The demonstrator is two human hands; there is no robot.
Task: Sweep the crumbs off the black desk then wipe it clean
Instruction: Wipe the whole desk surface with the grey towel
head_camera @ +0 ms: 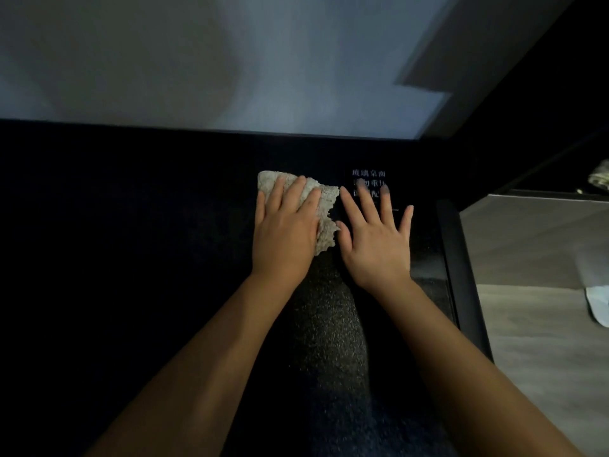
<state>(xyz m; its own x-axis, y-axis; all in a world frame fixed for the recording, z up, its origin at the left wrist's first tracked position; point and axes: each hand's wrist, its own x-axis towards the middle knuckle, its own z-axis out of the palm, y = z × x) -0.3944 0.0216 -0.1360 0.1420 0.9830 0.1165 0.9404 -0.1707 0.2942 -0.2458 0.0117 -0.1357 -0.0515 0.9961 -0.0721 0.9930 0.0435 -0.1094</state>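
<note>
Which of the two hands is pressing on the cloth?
The left hand: it lies flat on the pale cloth. The right hand rests spread on the bare black desk beside it.

Black desk (131,258), glossy, dark, meeting a pale wall (230,61) at its far edge. Left hand (285,232) flat, palm down, on a grey crumpled cloth (326,199). Right hand (375,239) just beside it, fingers spread, flat on the desk, fingertips over a white printed label (368,174). Grey floor (540,341) to the right; white object (598,301) at its edge, partly cut off.
</note>
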